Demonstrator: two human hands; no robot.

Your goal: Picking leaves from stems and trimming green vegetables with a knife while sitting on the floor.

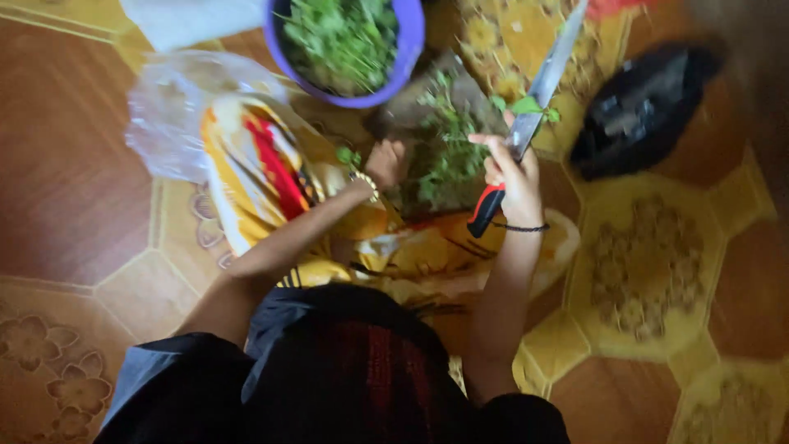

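Our right grip [511, 177] clasps the knife [538, 90] (blade raised, upper frame); left grip [386, 162] presses the greens [448, 156] at centre.

Knife [538, 90]: long steel blade, red-and-black handle, held raised and tilted, tip pointed up and away; a green leaf is stuck to the blade (mid-length). Handle is gripped in the right hand [509, 177]. Green herbs [448, 152]: leafy bunch piled on a dark cutting board [403, 115] laid on the floor, stems partly spread. The bunch is pressed at its near-left edge by the left hand [385, 163]. Board sits just below the raised blade.
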